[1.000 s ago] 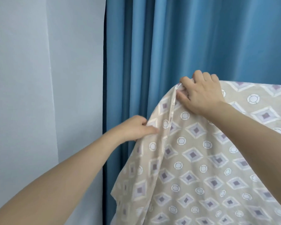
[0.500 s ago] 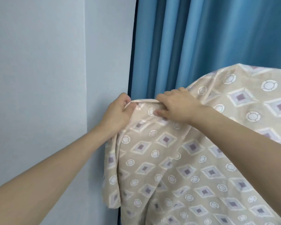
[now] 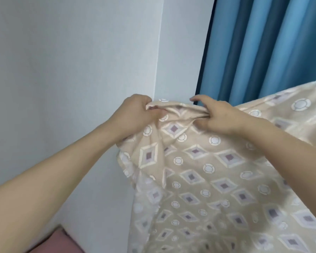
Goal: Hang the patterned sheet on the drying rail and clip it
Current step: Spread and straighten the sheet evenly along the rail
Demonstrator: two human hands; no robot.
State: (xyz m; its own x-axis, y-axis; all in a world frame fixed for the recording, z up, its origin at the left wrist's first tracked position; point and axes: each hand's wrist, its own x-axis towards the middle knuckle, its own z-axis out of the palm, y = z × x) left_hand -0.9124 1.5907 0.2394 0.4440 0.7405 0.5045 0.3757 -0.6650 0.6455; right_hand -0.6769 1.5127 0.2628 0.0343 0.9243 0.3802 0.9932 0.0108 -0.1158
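Gripping the patterned sheet's [image 3: 199, 172] bunched edge (between them): left hand [image 3: 135, 114], right hand [image 3: 219, 117].

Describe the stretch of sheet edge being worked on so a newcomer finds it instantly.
Start at the blue curtain beside the pale wall. Below hangs the patterned sheet; its bunched top edge runs between the left hand and right hand, gathered rather than flat.

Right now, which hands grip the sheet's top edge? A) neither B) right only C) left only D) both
D: the left hand and the right hand each bunch the top edge of the sheet, with a short span of fabric between them.
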